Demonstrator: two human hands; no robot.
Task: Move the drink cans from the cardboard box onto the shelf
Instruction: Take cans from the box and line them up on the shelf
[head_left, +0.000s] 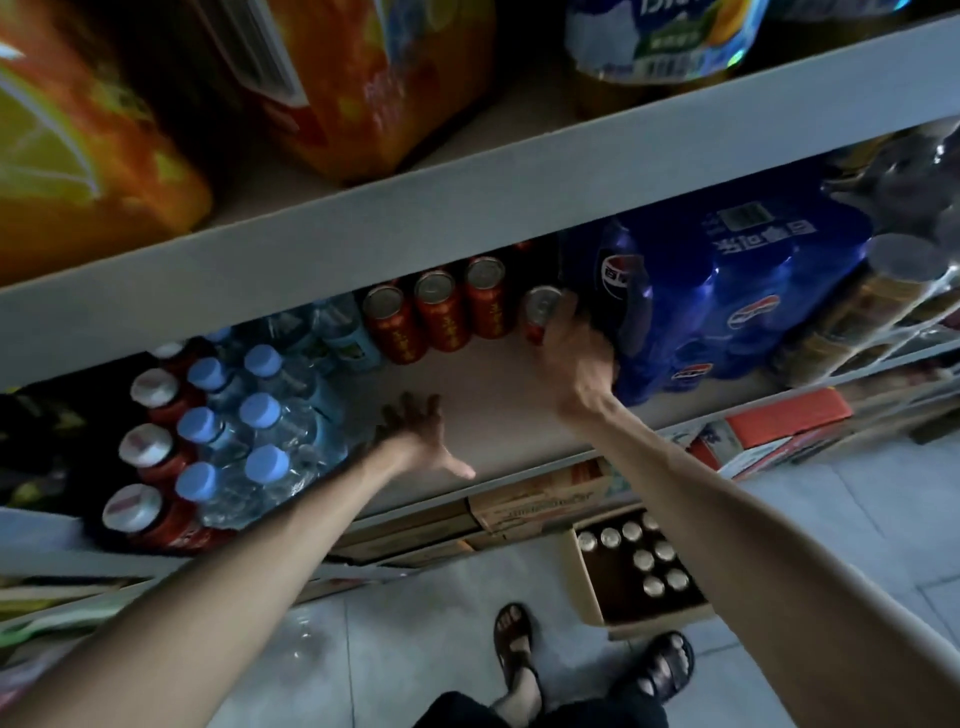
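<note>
Cans (441, 317) on shelf (498, 415) between water bottles (260, 410) left, cola pack (727, 291) right; box (589, 587) on floor (415, 623) below.

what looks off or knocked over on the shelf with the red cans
Nothing stands out. The three red cans stand upright in a row, the right hand grips a fourth can beside them, and the remaining cans in the cardboard box are upright too. No spill shows.
</note>
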